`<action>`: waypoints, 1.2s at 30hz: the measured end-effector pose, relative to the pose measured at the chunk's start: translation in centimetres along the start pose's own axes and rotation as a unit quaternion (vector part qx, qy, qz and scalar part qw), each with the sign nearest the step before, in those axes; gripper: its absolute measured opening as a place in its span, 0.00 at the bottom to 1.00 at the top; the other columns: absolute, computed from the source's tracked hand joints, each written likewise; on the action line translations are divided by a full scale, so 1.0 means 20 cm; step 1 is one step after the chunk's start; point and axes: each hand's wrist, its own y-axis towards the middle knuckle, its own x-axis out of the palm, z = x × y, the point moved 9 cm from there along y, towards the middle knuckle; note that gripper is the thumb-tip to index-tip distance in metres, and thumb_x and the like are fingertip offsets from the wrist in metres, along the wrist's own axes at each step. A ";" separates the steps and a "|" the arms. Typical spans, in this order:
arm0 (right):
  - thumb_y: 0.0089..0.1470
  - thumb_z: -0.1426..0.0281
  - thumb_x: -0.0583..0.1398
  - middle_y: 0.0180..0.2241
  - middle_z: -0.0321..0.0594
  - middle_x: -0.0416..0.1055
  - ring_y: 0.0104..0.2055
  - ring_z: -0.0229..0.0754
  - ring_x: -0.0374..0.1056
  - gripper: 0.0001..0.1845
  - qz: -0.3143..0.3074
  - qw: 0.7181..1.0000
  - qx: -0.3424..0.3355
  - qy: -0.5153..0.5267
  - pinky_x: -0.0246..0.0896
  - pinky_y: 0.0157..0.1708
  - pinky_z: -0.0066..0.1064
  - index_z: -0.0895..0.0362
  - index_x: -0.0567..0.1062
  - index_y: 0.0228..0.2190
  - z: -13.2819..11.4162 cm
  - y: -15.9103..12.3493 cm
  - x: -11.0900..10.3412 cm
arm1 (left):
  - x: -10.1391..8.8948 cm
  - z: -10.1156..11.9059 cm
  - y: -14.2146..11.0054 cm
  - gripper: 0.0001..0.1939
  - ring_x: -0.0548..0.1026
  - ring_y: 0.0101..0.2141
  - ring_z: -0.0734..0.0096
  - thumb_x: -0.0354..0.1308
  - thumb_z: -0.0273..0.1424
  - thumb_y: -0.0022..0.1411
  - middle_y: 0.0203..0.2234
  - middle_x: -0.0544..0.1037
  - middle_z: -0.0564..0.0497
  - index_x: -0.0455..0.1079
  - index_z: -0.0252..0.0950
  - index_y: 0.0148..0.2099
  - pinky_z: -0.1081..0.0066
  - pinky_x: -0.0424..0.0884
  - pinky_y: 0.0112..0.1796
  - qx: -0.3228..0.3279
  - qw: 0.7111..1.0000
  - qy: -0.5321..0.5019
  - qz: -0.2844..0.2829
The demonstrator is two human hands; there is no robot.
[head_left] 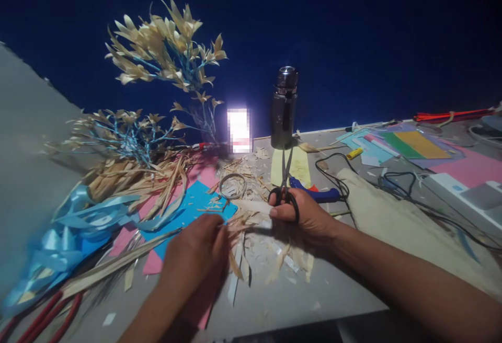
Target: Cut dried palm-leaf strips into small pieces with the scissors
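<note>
Grip of the right hand [304, 209]: fingers are closed through and around the black handles of the scissors [284, 190], whose blades point away from the person and stand slightly parted in a narrow V. The scissors rise from the top of the fist, over the edge of a yellow sheet [300, 164]. A pale strip [254, 206] lies just left of this grip, its right end meeting the thumb tip; whether it is pinched there or passes behind cannot be told.

Left hand [196, 254]: fingers are curled, the thumb drawn against them, in front of and to the left of the scissors and well short of the blades. Thin material shows beside its fingertips, but blur prevents telling whether the hand grasps any of it.

Between and beyond the hands, curled shavings [280, 256] cover part of the grey table [337, 285]. A ring-shaped roll [232, 197] lies beyond the pale strip, next to a bright blue sheet [184, 204]. Just beyond the right hand, partly hidden by it, is a dark-blue tool [327, 195] with an orange part. A dark flask [282, 118] stands upright farther back. At left, pale-petalled branches [164, 50] rise above light-blue ribbon [74, 223].
</note>
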 end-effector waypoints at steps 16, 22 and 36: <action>0.46 0.55 0.70 0.27 0.35 0.69 0.21 0.31 0.58 0.22 0.012 0.998 -0.034 -0.053 0.53 0.20 0.24 0.58 0.73 0.34 -0.07 0.01 -0.04 | 0.30 0.10 0.16 0.11 0.67 0.19 0.81 0.73 0.32 0.48 0.19 0.72 0.55 0.74 0.33 0.28 0.80 0.62 0.22 -0.284 0.601 -0.742 -0.084; 0.49 0.60 0.67 0.27 0.37 0.69 0.25 0.35 0.61 0.16 -0.046 0.972 0.014 -0.228 0.53 0.21 0.24 0.58 0.74 0.33 -0.02 -0.01 0.03 | 0.24 0.05 0.15 0.11 0.73 0.22 0.76 0.73 0.32 0.50 0.22 0.77 0.51 0.75 0.34 0.30 0.76 0.69 0.25 -0.295 0.578 -0.761 0.013; 0.43 0.63 0.70 0.20 0.31 0.60 0.22 0.32 0.53 0.15 -0.074 0.949 0.029 -0.305 0.46 0.20 0.26 0.59 0.72 0.23 0.08 -0.01 0.04 | 0.26 0.10 0.11 0.07 0.75 0.24 0.71 0.71 0.31 0.53 0.23 0.79 0.49 0.77 0.33 0.30 0.70 0.72 0.28 -0.275 0.596 -0.754 -0.031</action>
